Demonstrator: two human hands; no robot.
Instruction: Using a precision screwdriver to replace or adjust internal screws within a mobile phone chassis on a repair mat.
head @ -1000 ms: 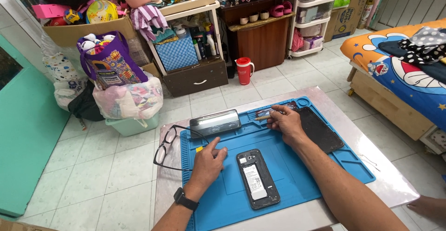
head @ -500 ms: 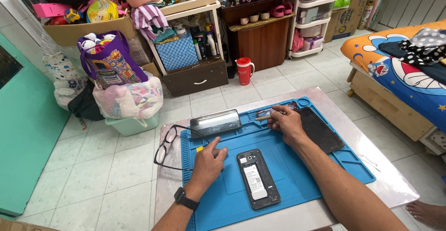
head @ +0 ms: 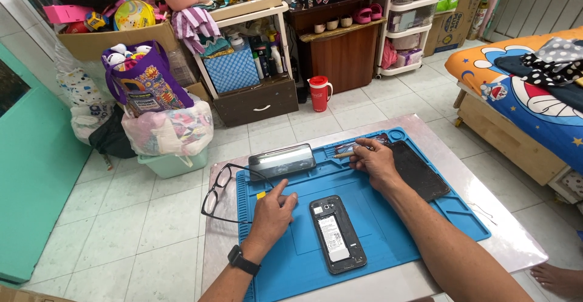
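Phone [head: 337, 234] lies opened, back cover off, mid-mat [head: 425, 217]; left hand [head: 271, 213] empty beside it, right hand [head: 375, 161] pinching a tool [head: 345, 154] beyond; reassembly not done.

Both arms reach forward over the blue mat [head: 388, 229].

The left hand [head: 271, 217] lies palm down on the near left part of the mat. Its pointing finger sticks out toward the far edge. The other fingers are bent a little. A black watch [head: 243, 259] is on the left wrist.

The right hand [head: 375, 162] lies at the far right part of the mat. Its fingers curl around a thin tool [head: 347, 154]. The right arm is bare and runs back to the near right corner.
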